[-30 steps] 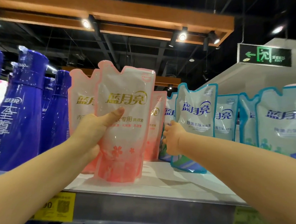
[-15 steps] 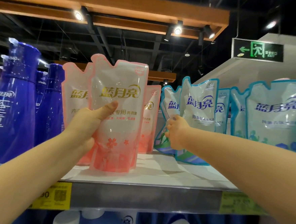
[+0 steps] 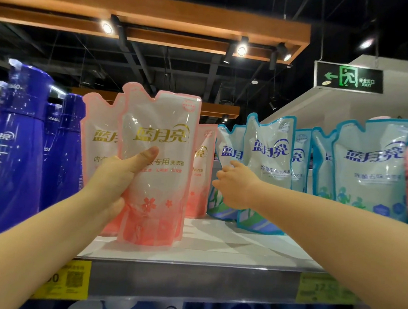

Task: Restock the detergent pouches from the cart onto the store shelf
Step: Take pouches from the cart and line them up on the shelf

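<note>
Grey shelf lip right under the lens, yellow price tags stuck on it. Left hand grips a pink pouch, thumb across its front, base down at the shelf's front edge, not yet let go. Right hand reaches to the teal pouches; its fingers curl at one's edge, but whether they pinch it I cannot tell. Behind, more pink pouches stand in line. This placement looks nearly done, I'd judge. The cart is out of view, so what remains is unknown.

The front pink pouch, translucent with gold lettering and red blossoms, stood upright near the shelf's front edge, left of middle, gripped by the left hand. More pink pouches stood just behind it. Teal-edged pouches stood upright toward the right end, farther back.
</note>
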Available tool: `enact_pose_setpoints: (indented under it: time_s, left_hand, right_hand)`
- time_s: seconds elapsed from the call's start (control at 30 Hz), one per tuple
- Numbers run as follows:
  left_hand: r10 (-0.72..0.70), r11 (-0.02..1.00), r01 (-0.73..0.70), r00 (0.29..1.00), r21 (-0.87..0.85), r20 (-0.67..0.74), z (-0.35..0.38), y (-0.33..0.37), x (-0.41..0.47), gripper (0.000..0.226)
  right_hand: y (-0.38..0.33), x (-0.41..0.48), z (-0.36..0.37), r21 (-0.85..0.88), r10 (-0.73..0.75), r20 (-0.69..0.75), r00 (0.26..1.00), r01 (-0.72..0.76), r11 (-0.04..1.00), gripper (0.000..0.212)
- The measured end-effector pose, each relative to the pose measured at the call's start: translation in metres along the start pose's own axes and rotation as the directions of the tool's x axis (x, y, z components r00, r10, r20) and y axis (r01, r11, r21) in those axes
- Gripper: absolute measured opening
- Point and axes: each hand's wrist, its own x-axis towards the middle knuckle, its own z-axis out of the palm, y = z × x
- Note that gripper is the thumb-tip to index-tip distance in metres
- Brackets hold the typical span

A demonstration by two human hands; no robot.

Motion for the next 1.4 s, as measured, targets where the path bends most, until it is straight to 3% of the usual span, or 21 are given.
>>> enact_pose_setpoints:
  time_s: [0.1, 0.2, 0.3, 0.37, 0.53, 0.7, 0.8, 0.9, 1.03, 1.17, 1.23, 1.3, 1.37, 1.4]
  left_hand:
    - [0.005, 1.0, -0.005, 1.0, 0.012, 0.001, 0.0, -0.001, 0.001, 0.031]
    - [0.01, 0.999, -0.011, 1.0, 0.031, 0.015, 0.001, -0.001, 0.002, 0.036]
    - [0.01, 0.999, -0.01, 1.0, 0.036, 0.016, 0.001, -0.002, 0.003, 0.033]
    - [0.011, 0.999, -0.012, 1.0, 0.033, 0.013, 0.001, -0.002, 0.005, 0.028]
    - [-0.009, 0.999, 0.009, 1.0, 0.036, 0.019, 0.005, -0.004, 0.006, 0.023]
    - [-0.054, 0.995, 0.053, 0.999, 0.079, 0.003, 0.014, -0.006, 0.007, 0.03]
    - [-0.067, 0.994, 0.065, 0.998, 0.088, 0.013, 0.016, -0.006, 0.006, 0.033]
    - [-0.072, 0.993, 0.071, 0.997, 0.093, 0.006, 0.015, -0.006, 0.005, 0.038]
    - [-0.056, 0.997, 0.055, 0.998, 0.062, 0.02, 0.013, -0.008, 0.005, 0.031]
    - [-0.069, 0.997, 0.069, 0.998, 0.047, 0.009, 0.014, -0.006, 0.006, 0.063]
    - [-0.074, 0.996, 0.074, 0.997, 0.059, 0.01, 0.016, -0.006, 0.006, 0.069]
    - [-0.073, 0.995, 0.071, 0.997, 0.072, 0.022, 0.02, -0.006, 0.006, 0.07]
    - [-0.083, 0.993, 0.081, 0.996, 0.086, 0.024, 0.023, -0.007, 0.006, 0.077]
    - [-0.093, 0.992, 0.091, 0.995, 0.086, 0.024, 0.023, -0.008, 0.006, 0.079]
  right_hand:
    - [0.016, -0.006, -0.018, 0.109, 0.047, -0.246, 0.968, -0.021, 0.994, 0.029]
    - [0.047, -0.007, -0.038, 0.247, 0.277, -0.497, 0.823, -0.172, 0.954, 0.028]
    - [0.083, -0.005, -0.05, 0.479, 0.556, -0.542, 0.63, -0.312, 0.82, 0.029]
    - [0.1, -0.002, -0.053, 0.593, 0.655, -0.48, 0.584, -0.334, 0.733, 0.032]
    - [0.109, 0.007, -0.037, 0.627, 0.711, -0.258, 0.654, -0.447, 0.638, 0.043]
    - [0.104, 0.007, -0.025, 0.666, 0.733, -0.202, 0.65, -0.457, 0.589, 0.045]
    - [0.1, 0.004, -0.022, 0.654, 0.725, -0.208, 0.657, -0.458, 0.603, 0.046]
    - [0.09, 0.007, -0.025, 0.654, 0.708, -0.305, 0.637, -0.401, 0.642, 0.045]
    - [0.092, 0.015, -0.029, 0.678, 0.705, -0.349, 0.617, -0.353, 0.645, 0.042]
    - [0.09, 0.009, -0.037, 0.664, 0.695, -0.394, 0.602, -0.337, 0.668, 0.032]
    - [0.073, 0.003, -0.044, 0.682, 0.611, -0.442, 0.657, -0.196, 0.705, 0.027]
    - [0.057, -0.002, -0.052, 0.74, 0.533, -0.38, 0.756, -0.097, 0.665, 0.029]
    - [0.043, 0.0, -0.057, 0.806, 0.468, -0.187, 0.864, -0.137, 0.575, 0.03]
    - [0.032, 0.003, -0.057, 0.795, 0.392, -0.074, 0.917, -0.183, 0.578, 0.031]
